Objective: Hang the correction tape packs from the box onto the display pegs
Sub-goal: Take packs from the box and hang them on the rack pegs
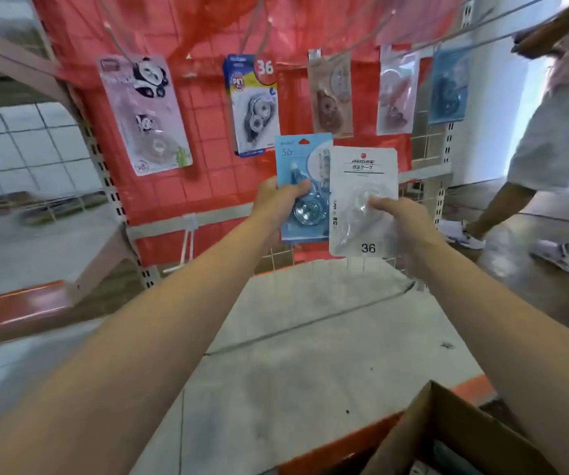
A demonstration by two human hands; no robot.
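Both arms stretched forward toward a red wire-grid display panel [207,138]. Left hand [276,200] gripping a light-blue carded correction tape pack [302,186], thumb curled across its clear blister, fingers hidden behind the card. Right hand [403,217] pinching a white translucent correction tape pack marked "36" [363,200], thumb pressed on its front near the middle, fingers behind. Both packs held upright in front of the panel's lower half, long axes near vertical, hang-holes at the top, printed faces toward the camera; white one overlapping the blue one's right edge.

Hanging above on thin metal pegs [255,32], each long axis running downward: a pale pink panda-print pack [144,114] tilted with its bottom swung right, a blue-and-yellow pack with a red "36" badge [252,104], a brown-toned pack [331,94], a pink clear pack [396,94] and a blue pack [447,87].

Brown cardboard box [447,430], flaps open, at bottom right on a grey shelf board [293,354]. Second person [557,132] in pale shorts standing at far right.
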